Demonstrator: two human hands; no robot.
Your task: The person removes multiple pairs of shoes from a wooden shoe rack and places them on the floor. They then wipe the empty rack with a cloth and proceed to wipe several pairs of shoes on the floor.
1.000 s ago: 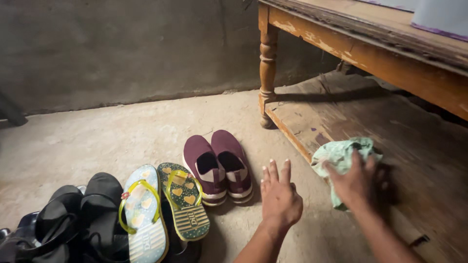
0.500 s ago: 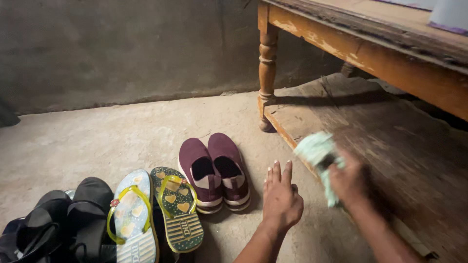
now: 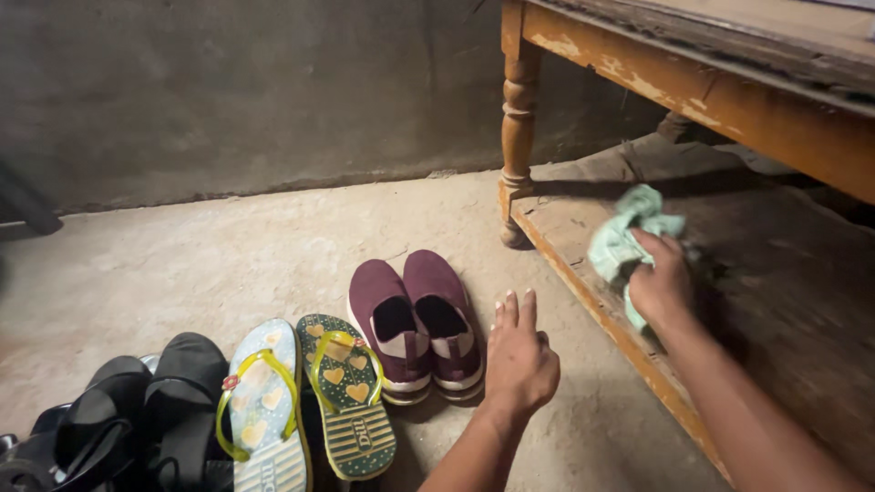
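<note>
A pale green cloth (image 3: pixel 625 239) is lying bunched on the worn wooden shelf (image 3: pixel 775 273) under a table (image 3: pixel 693 87), and the right hand (image 3: pixel 661 284) is pressing on it with fingers curled into the fabric, though how firmly they are gripping is hard to tell in the dim light. The left hand (image 3: pixel 519 360) is resting on the concrete floor (image 3: pixel 228 255), fingers straight and slightly spread, just beside maroon shoes (image 3: pixel 415 323). Flip-flops (image 3: pixel 305 396) and black sandals (image 3: pixel 128 419) are lining up further left, with a rough grey wall (image 3: pixel 228 91) standing behind.
</note>
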